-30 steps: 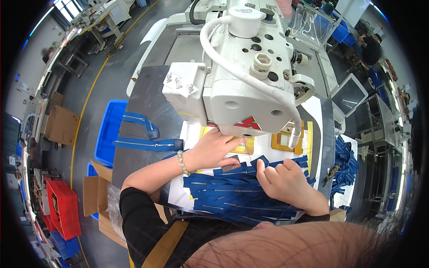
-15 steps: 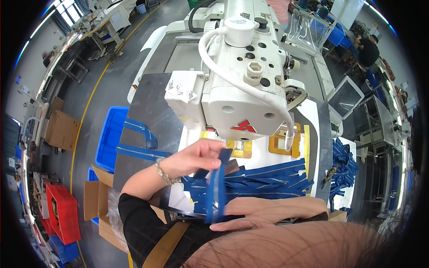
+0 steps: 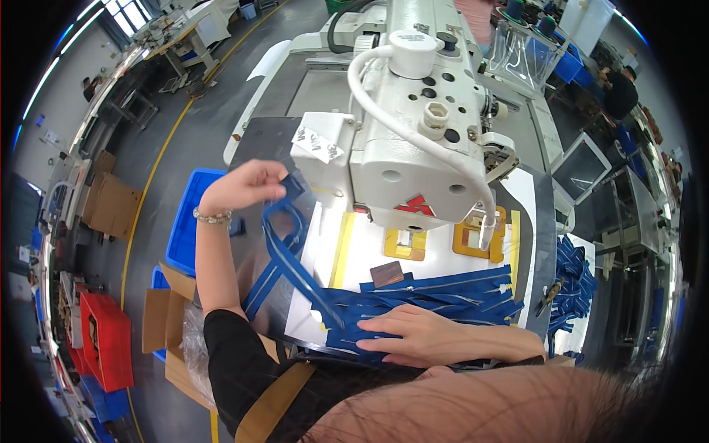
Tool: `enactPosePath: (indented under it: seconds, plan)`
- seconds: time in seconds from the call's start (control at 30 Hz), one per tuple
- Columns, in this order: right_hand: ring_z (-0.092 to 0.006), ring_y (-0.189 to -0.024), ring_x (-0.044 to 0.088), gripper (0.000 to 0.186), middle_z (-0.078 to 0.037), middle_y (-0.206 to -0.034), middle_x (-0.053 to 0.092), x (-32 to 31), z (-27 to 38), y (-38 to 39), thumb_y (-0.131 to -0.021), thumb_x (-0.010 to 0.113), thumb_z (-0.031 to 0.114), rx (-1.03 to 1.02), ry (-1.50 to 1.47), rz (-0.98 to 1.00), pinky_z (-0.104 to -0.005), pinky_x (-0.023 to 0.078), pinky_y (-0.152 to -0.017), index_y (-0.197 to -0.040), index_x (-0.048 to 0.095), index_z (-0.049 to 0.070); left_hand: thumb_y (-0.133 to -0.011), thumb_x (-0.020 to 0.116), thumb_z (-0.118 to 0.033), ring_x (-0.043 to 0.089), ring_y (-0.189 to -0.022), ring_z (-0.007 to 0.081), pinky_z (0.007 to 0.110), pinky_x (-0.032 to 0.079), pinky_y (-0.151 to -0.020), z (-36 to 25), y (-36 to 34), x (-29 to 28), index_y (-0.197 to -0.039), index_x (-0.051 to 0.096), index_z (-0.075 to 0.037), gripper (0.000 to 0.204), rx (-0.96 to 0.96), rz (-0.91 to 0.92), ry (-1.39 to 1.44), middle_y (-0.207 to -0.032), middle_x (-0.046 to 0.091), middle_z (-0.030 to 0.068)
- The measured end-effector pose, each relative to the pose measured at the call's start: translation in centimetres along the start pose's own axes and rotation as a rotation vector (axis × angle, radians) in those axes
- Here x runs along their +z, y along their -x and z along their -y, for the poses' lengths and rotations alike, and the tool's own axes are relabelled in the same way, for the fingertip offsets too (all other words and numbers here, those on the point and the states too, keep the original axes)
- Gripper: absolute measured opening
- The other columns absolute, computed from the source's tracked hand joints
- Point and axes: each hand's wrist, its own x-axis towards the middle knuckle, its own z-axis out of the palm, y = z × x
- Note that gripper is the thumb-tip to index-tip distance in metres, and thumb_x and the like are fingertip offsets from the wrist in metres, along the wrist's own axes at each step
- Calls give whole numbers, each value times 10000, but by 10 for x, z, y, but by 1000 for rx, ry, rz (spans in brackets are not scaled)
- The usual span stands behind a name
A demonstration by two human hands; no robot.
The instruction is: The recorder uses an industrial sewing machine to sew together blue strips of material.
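Observation:
My left hand (image 3: 247, 186) is raised over the dark plate at the left of the sewing machine, its fingers pinched on the end of a blue zipper (image 3: 299, 275). The strip loops below the fingers and trails down to the pile. Other blue zipper tape lies close beside it, partly overlapped. My right hand (image 3: 425, 334) rests on the pile of blue zippers (image 3: 458, 297), fingers stretched out and holding nothing. A small brown rectangular piece (image 3: 387, 274) lies at the pile's far edge.
The white sewing machine head (image 3: 413, 173) stands beyond the pile, with yellow-framed clamps (image 3: 405, 244) under it. Another zipper heap (image 3: 572, 284) with a small metal tool (image 3: 548, 293) lies at right. At left are a blue bin (image 3: 185, 229), a cardboard box (image 3: 171, 317) and a red crate (image 3: 105, 343).
My left hand has moved left and away from me, carrying the zipper from above the pile to the dark plate. My right hand's fingers now spread on the pile. The view has shifted slightly.

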Motion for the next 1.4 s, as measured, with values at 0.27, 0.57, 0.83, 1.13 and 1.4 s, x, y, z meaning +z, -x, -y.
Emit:
enactPosePath:
  seconds: [0.27,0.57,0.83,1.13,1.4]
  plan:
    - [-231,-957,588,413,-86,-1081,587,-14,-12,-2,-767,721,177,247,306,-61,-347,457,-812,-1139,572,77,-708,745,-191,619,-815,321,400,485,-712,-22,6,38,-932,639,-38,291,-130,-668,-1270,-836,639,118]
    - [-284,-841,577,375,-84,-960,539,-10,-62,1,-694,789,201,490,326,-260,-376,461,-734,-974,571,80,-755,711,-251,621,-902,294,398,489,-762,-53,-18,152,-980,567,-64,327,333,219,-719,-929,640,91]
    - [-277,-834,574,369,-72,-938,543,-9,-61,3,-693,780,158,501,287,-260,-382,450,-772,-972,550,90,-734,758,-210,592,-964,327,413,475,-787,-31,-38,176,-1071,493,-51,458,343,97,-559,-1023,580,122]
    - [-146,-649,641,302,-71,-789,648,-12,-67,4,-763,778,115,731,-114,-496,-255,506,-580,-976,583,26,-741,770,-203,611,-734,299,397,450,-672,-29,-41,186,-1127,468,-85,504,316,31,-388,-737,593,74]
    - [-101,-618,642,134,-47,-743,657,-19,-83,15,-866,695,122,764,-1039,-577,-198,476,-514,-907,612,25,-822,694,-137,586,-673,215,342,455,-630,-25,-38,197,-1136,560,-121,342,407,-100,3,-743,588,58]
